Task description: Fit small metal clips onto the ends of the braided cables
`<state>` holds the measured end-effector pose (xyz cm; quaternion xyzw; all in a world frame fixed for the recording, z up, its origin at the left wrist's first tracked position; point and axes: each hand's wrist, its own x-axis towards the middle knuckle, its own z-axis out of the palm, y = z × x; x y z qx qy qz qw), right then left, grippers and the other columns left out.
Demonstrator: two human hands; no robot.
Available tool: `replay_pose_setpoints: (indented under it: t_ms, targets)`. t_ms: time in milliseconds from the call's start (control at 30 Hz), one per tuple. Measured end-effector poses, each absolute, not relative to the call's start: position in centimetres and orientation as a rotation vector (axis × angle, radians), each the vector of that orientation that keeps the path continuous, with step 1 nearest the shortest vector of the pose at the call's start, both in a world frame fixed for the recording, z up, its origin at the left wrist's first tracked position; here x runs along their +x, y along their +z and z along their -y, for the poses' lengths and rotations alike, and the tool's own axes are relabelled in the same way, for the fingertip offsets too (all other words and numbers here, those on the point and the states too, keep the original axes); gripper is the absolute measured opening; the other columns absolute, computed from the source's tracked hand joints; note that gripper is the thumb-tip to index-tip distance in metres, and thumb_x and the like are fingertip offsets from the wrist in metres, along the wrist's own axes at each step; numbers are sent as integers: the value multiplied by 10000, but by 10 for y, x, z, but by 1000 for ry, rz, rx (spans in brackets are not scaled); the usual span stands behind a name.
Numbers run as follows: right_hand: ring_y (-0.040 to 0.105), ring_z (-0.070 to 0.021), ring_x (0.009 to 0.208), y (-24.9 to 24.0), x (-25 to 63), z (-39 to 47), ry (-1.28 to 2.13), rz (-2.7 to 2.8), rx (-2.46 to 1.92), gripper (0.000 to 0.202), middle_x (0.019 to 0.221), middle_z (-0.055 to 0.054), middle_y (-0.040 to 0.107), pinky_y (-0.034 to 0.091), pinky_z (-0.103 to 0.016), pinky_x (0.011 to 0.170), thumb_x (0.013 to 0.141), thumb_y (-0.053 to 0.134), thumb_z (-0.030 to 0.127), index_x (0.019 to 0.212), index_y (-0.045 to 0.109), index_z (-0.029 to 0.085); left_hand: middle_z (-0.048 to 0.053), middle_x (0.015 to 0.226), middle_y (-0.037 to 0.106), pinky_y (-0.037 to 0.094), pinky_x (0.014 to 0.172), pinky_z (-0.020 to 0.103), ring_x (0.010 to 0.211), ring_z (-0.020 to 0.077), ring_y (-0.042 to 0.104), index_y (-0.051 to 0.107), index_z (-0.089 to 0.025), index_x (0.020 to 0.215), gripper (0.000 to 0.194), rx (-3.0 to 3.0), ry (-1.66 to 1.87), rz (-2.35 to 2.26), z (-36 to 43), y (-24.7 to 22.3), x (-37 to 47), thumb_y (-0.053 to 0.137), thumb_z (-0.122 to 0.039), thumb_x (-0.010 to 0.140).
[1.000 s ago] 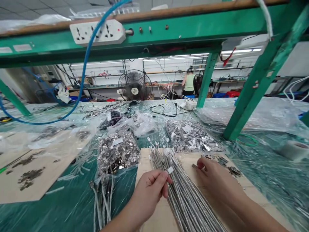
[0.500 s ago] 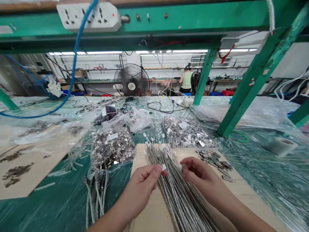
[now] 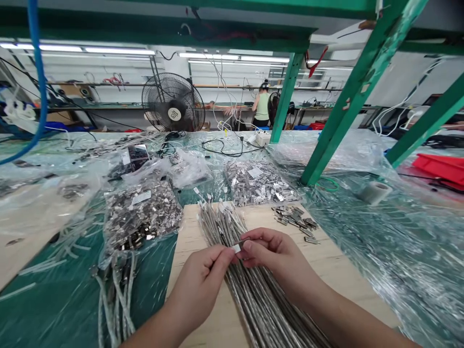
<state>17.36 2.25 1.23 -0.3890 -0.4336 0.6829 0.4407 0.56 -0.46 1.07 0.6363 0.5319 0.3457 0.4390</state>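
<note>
A thick bundle of grey braided cables [image 3: 253, 290] lies along a wooden board [image 3: 337, 261] in front of me. My left hand [image 3: 201, 282] pinches one cable's white end [image 3: 236, 248] just above the bundle. My right hand [image 3: 275, 256] meets it fingertip to fingertip, pinching a small metal shell against that end. A little pile of loose metal shells [image 3: 295, 222] lies on the board to the right of my hands.
Clear bags of metal shells [image 3: 141, 215] [image 3: 255, 181] lie beyond the board, on plastic sheeting over the green table. More cables [image 3: 116, 299] lie at the lower left. A green frame post [image 3: 344, 92], a tape roll [image 3: 373, 192], a fan [image 3: 173, 104] and a distant person [image 3: 261, 108] stand behind.
My right hand came left from the loose shells with one pinched in it and has met my left hand at the cable end. The view has tilted down and shifted.
</note>
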Motion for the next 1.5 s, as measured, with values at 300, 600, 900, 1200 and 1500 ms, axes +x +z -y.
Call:
replay_pose_setpoints:
  t_ms: [300, 600, 900, 1200, 1500]
  targets:
    - [689, -135, 698, 12, 172, -22, 1690, 1093, -975, 293, 727, -45, 731, 518, -219, 658, 717, 786, 361, 855, 664, 132, -4, 740, 637, 387, 655, 209, 718, 157, 530, 646, -169, 770, 364, 1581, 906, -1338, 4, 11, 7, 446, -428, 930]
    - [653, -122, 671, 8, 168, -22, 1692, 1153, -963, 275, 694, -41, 726, 493, -215, 645, 708, 780, 357, 824, 687, 126, -32, 516, 490, 304, 509, 209, 525, 117, 421, 566, -165, 626, 476, 1523, 795, -1424, 2, 1, 5, 432, -525, 908]
    - [641, -127, 673, 3, 168, -25, 1686, 1270, -980, 303, 692, -52, 694, 491, -215, 630, 753, 728, 405, 803, 684, 110, -58, 561, 445, 261, 485, 196, 522, 90, 343, 537, -160, 720, 402, 1368, 802, -1325, -5, 5, 3, 536, -542, 845]
    - [472, -60, 391, 3, 174, -24, 1743, 1483, -1042, 349, 585, 24, 542, 321, -136, 314, 916, 502, 427, 712, 563, 151, -72, 466, 381, 132, 408, 202, 417, 63, 197, 554, -162, 759, 391, 1142, 670, -1079, -4, 7, -3, 429, -497, 917]
    - [445, -55, 344, -1, 179, -26, 1728, 1557, -1060, 345, 545, 33, 535, 322, -139, 311, 918, 478, 400, 684, 543, 154, -81, 483, 374, 162, 412, 187, 434, 57, 223, 574, -149, 776, 415, 1171, 598, -1150, -3, 10, -3, 519, -550, 864]
